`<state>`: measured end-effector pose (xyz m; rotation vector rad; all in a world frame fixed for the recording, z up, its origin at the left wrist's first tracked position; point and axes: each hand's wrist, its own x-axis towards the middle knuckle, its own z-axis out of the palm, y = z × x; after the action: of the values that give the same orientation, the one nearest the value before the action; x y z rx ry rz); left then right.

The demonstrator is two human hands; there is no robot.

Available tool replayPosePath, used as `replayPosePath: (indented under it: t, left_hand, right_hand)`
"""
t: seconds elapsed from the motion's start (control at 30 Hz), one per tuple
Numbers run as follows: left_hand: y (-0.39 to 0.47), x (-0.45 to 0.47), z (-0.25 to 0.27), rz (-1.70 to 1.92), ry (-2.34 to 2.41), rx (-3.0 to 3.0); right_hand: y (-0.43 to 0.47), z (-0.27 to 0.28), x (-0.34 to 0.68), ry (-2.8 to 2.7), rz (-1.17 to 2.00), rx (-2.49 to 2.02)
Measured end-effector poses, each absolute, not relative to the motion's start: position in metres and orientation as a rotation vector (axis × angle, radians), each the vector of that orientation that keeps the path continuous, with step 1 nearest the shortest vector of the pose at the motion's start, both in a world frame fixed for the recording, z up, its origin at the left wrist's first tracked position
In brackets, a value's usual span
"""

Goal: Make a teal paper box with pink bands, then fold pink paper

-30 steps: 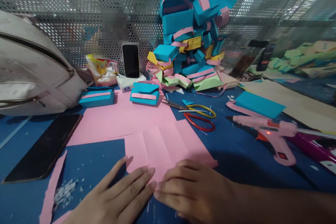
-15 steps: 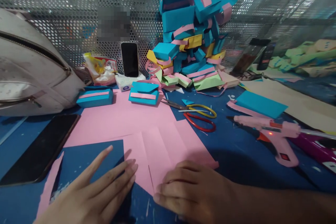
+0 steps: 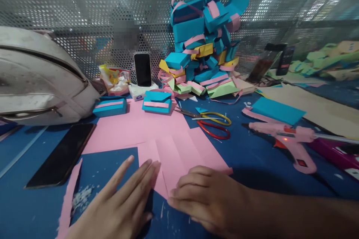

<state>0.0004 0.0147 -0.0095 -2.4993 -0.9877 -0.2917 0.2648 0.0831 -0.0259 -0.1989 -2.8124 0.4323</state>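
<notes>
A pink sheet of paper (image 3: 176, 153) with several parallel creases lies in front of me, and a short slit or fold line runs up from its near edge. My left hand (image 3: 120, 198) is open, its fingers stretched out and their tips resting on the sheet's left edge. At the near right edge, my right hand (image 3: 207, 198) has its fingers curled together on the paper; its thumb is partly hidden. Beyond the creased sheet lies a flat pink sheet (image 3: 120, 130). A torn pink strip (image 3: 68, 198) is left of my left hand.
Scissors (image 3: 207, 117) lie beyond the sheet. To the right are a pink glue gun (image 3: 286, 138) and folded blue paper (image 3: 277, 110). Small blue paper bags (image 3: 157, 102) stand before a tall paper pile (image 3: 196, 37). A dark phone (image 3: 61, 157) and white backpack (image 3: 36, 82) are left.
My left hand has slid slightly right, its fingertips further onto the pink sheet. The right hand stays at the near edge. The view has shifted a little.
</notes>
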Motion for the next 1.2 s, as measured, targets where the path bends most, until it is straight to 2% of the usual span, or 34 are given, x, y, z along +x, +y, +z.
replayPosePath:
  t: [0.13, 0.37, 0.5, 0.67, 0.97, 1.2]
  left_hand:
    - [0.011, 0.004, -0.012, -0.290, -0.804, -2.574]
    - [0.014, 0.014, -0.018, -0.444, -0.813, -2.551]
    - [0.017, 0.027, -0.018, -0.423, -0.781, -2.471]
    - [0.023, 0.035, -0.007, -0.367, -0.776, -2.452]
    - [0.018, 0.020, 0.014, -0.414, -0.819, -2.510]
    - [0.001, -0.001, 0.005, -0.419, -0.837, -2.489]
  right_hand:
    - [0.081, -0.024, 0.264, -2.823, 0.368, -0.198]
    - [0.087, -0.022, 0.266, -2.800, 0.170, -0.061]
    - [0.090, -0.025, 0.263, -2.759, -0.065, 0.054]
    - [0.083, -0.026, 0.260, -2.660, -0.356, -0.019]
    - [0.076, -0.015, 0.281, -2.523, -0.600, -0.173]
    - [0.077, -0.013, 0.316, -2.524, -0.696, -0.160]
